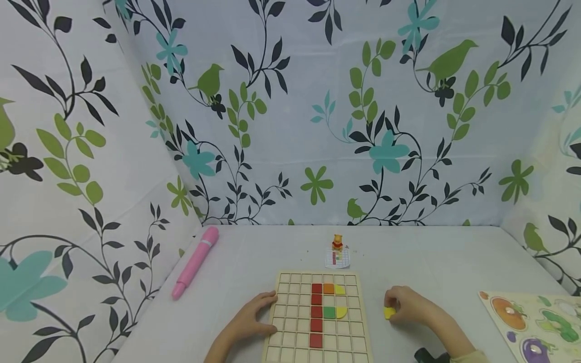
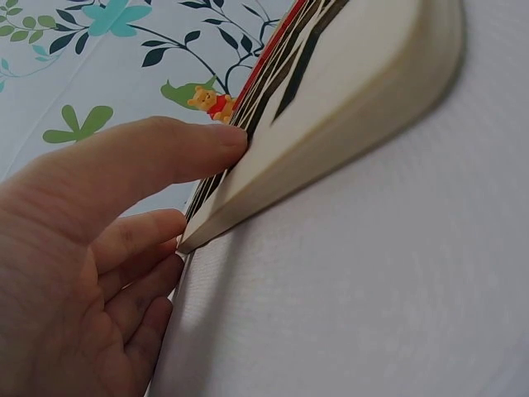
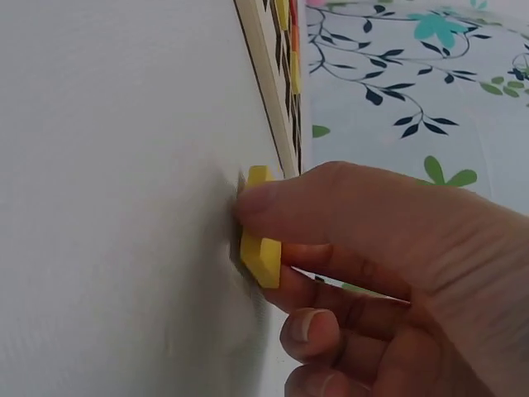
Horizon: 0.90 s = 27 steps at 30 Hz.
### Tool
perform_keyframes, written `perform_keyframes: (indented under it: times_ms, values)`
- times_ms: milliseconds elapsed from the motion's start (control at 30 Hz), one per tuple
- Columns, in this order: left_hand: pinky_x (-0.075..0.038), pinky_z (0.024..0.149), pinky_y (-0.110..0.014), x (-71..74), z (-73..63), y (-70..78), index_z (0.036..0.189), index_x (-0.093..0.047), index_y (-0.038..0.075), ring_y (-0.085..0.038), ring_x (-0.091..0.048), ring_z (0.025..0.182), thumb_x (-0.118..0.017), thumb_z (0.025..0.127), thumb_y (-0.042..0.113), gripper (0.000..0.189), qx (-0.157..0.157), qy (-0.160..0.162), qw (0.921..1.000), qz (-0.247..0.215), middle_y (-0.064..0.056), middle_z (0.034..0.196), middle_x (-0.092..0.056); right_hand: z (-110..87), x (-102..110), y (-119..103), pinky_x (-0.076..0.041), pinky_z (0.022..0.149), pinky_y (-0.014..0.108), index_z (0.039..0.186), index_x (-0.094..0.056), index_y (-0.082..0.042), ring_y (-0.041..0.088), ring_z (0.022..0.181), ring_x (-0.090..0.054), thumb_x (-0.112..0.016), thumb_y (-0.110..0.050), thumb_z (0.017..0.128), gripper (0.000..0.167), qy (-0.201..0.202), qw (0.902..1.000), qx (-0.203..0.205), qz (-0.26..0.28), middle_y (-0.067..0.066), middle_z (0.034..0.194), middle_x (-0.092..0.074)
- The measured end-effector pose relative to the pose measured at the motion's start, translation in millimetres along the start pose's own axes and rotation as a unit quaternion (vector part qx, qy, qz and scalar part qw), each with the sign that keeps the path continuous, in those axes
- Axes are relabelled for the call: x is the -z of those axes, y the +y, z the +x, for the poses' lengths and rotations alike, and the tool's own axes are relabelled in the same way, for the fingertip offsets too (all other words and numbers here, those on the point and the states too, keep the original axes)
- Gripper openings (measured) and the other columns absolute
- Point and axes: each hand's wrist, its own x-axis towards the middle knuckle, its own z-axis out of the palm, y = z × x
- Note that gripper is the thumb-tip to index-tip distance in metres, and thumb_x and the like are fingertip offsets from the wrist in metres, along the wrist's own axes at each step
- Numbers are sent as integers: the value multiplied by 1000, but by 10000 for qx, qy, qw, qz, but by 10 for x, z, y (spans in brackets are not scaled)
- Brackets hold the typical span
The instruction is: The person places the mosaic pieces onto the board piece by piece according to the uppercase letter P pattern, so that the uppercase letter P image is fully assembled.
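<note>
A wooden grid board lies on the table with colored pieces in its squares: a column of red squares, an orange square, a green square and yellow pieces with a rounded side. My left hand rests at the board's left edge, thumb and index finger spread along the rim; the left wrist view shows the thumb touching the frame. Right of the board, my right hand pinches a small yellow block between thumb and fingers, close over the table.
Behind the board stand a small bear figurine and a card printed with a colored grid pattern. A pink marker-like stick lies at the left. To the right are a vegetable picture board and a dark object near my right forearm.
</note>
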Motion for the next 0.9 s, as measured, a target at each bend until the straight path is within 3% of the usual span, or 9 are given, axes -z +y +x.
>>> perform_keyframes:
  times_ms: [467,667,900]
  values:
    - [-27,98,-56,-3,-27,-35,125,-49,0,-37,-34,121,-74,69,36,71,-162,113,9997,136,-12,132,-42,336,5,-315,-46,55,24,82,-61,-10,13,67,-48,-72,-13,69,17,391,9966,721,-47,-8,76,-53]
    - [-27,97,-56,-7,-28,-32,125,-49,1,-37,-34,121,-74,69,36,71,-141,108,9998,80,-12,132,-42,492,-89,-393,-45,54,22,86,-62,-10,13,67,-48,-72,-17,72,19,330,9954,899,37,-8,77,-53]
    - [-24,99,-56,-18,3,-25,127,-48,2,-36,-32,123,-73,68,37,73,108,-23,9999,-62,-10,134,-40,666,-208,-451,-44,55,22,85,-64,-10,11,67,-47,-75,-20,71,21,123,9943,1059,31,-9,77,-54]
